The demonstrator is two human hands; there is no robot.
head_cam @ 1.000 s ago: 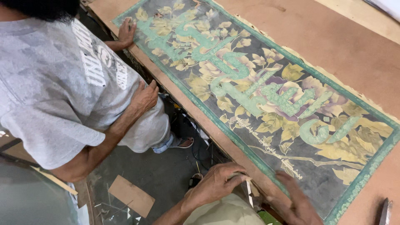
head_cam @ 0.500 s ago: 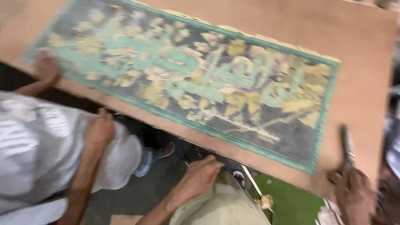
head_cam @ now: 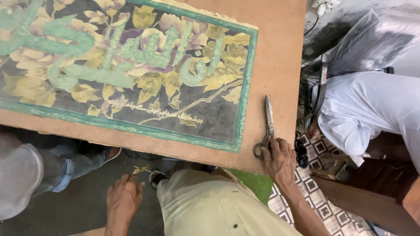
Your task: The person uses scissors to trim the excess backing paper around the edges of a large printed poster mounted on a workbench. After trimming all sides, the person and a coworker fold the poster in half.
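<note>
1. A flat brown fibreboard tabletop fills the upper part of the view, with its near edge running just above the person's lap.
2. On it lies a large rectangular decorated panel with a dark ground, yellow and mauve leaves, raised pale green lettering and a green border. Its right end stops short of the tabletop's right edge and leaves a bare strip there.
3. Beyond that right edge a second person in a white shirt bends low over a patterned tiled floor, with a crumpled clear plastic sheet above them.
4. At lower left, the leg of another person in blue jeans stands under the tabletop's near edge.
5. The right hand rests at the tabletop's near right corner, its fingers curled over the handle loops of a pair of long grey metal scissors.
6. The scissors lie flat on the bare strip just beside the panel's right border, blades closed and pointing away from the person.
7. The left hand hangs below the tabletop near the knee, fingers pinched on a small thin pale object too small to identify.
</note>
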